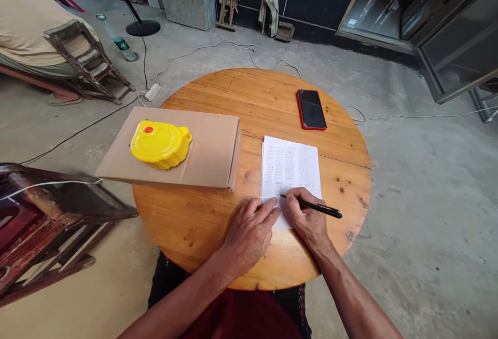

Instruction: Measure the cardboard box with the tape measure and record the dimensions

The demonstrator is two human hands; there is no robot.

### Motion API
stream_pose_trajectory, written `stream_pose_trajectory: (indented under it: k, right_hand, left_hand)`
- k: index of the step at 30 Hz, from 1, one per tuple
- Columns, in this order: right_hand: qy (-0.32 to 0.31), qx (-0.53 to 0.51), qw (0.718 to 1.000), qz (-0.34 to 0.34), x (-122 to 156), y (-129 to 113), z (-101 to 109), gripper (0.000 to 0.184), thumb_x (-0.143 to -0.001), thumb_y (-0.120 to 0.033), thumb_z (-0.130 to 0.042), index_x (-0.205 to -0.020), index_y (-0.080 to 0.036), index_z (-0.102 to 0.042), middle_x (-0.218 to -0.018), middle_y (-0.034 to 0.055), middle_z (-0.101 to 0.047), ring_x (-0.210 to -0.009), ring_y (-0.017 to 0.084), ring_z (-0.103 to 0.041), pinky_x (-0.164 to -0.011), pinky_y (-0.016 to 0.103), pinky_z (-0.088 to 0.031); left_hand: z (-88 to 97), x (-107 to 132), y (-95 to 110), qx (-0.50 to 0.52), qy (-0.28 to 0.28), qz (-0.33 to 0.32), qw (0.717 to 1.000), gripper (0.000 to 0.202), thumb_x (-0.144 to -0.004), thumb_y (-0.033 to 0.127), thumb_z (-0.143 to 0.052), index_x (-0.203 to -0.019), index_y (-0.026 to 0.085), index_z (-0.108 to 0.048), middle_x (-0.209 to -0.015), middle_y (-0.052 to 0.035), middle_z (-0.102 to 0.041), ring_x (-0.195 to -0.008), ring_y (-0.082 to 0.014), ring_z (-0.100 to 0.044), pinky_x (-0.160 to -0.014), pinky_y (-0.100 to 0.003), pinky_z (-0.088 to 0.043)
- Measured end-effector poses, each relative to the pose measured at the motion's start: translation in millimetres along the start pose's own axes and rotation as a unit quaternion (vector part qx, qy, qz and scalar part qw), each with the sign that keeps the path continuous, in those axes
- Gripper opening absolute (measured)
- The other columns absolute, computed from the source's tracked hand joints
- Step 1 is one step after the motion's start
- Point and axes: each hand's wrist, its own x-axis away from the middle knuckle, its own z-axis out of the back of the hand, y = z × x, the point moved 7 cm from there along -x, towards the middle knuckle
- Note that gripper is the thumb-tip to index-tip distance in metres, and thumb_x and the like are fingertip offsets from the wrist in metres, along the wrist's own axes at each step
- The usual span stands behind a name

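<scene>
A white sheet of paper [290, 173] covered in columns of small handwriting lies on the round wooden table [194, 225]. My right hand [309, 217] pinches a black pen [321, 207], its tip at the lower part of the writing. The written characters are too small to read. Flat across the paper's lower left corner and the bare wood rests my left hand [252, 227], fingers stretched out and holding nothing.
On the table's left stands a cardboard box [210, 147] with a yellow plastic case with a red button [161, 143] on top. A phone in a red case [312, 109] lies behind the paper. Wooden chairs [91, 61], a water bottle [120, 43] and cables surround the table.
</scene>
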Motion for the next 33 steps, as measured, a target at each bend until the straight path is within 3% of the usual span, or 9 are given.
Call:
stream_pose_trajectory:
  k: [8,15,33]
  right_hand:
    - [0.034,-0.087,0.992,-0.085,6,19,6,0.018,-0.087,-0.033,-0.057,-0.077,-0.019,-0.064,-0.055,-0.0047,-0.052,-0.046,0.011,-0.043,-0.045,0.024,-0.035]
    - [0.017,-0.029,0.999,-0.030,2,5,5,0.020,-0.087,-0.029,-0.056,-0.073,-0.018,-0.064,-0.058,-0.0031,-0.057,-0.051,0.012,-0.047,-0.051,0.024,-0.039]
    - [0.015,0.009,1.000,-0.008,1,2,3,0.020,-0.088,-0.029,-0.055,-0.074,-0.018,-0.065,-0.055,-0.0044,-0.056,-0.048,0.011,-0.046,-0.049,0.024,-0.038]
  left_hand:
    - [-0.8,0,0,-0.003,-0.004,-0.005,1.000,0.046,-0.083,0.005,-0.052,-0.126,0.019,-0.056,-0.142,-0.0018,-0.054,-0.111,-0.0246,-0.046,-0.097,-0.041,-0.047]
    - [-0.4,1,0,-0.005,0.002,-0.001,1.000,0.048,-0.082,0.003,-0.051,-0.126,0.020,-0.056,-0.141,-0.0022,-0.054,-0.112,-0.0241,-0.047,-0.097,-0.040,-0.047]
    - [0.9,0,0,-0.006,0.003,-0.002,1.000,0.048,-0.082,0.003,-0.051,-0.126,0.020,-0.057,-0.140,-0.0026,-0.055,-0.110,-0.0245,-0.047,-0.096,-0.041,-0.047]
